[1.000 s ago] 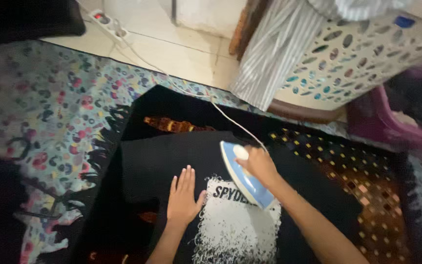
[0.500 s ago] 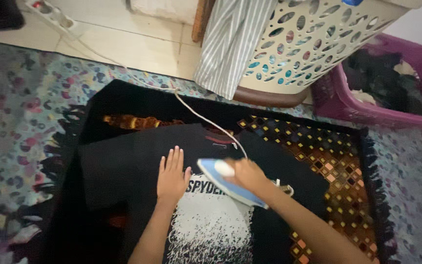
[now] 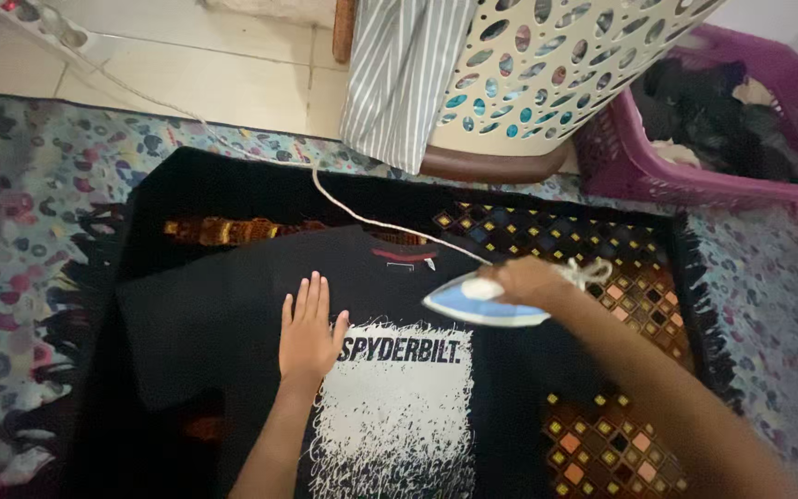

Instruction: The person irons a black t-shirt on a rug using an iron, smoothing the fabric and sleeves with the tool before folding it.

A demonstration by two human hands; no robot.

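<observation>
A black T-shirt [image 3: 233,314] with a white printed patch on its front lies flat on a dark patterned rug [image 3: 602,259]. My left hand [image 3: 309,331] presses flat on the shirt, fingers spread, just left of the print. My right hand [image 3: 530,279] grips the handle of a blue and white iron [image 3: 482,303], which rests near the shirt's right shoulder, beside the collar. The iron's white cord [image 3: 362,214] runs up and left across the rug to a power strip [image 3: 43,20] on the tiled floor.
A floral mat [image 3: 20,203] lies under the rug. Behind it stand a cream perforated laundry basket [image 3: 565,65] with a striped cloth [image 3: 399,74] hanging over it, and a purple basket [image 3: 676,166] holding dark clothes at the right.
My right hand has slid the iron up and to the right, from over the print toward the shirt's right shoulder. My left hand stays flat on the shirt. The camera view has shifted.
</observation>
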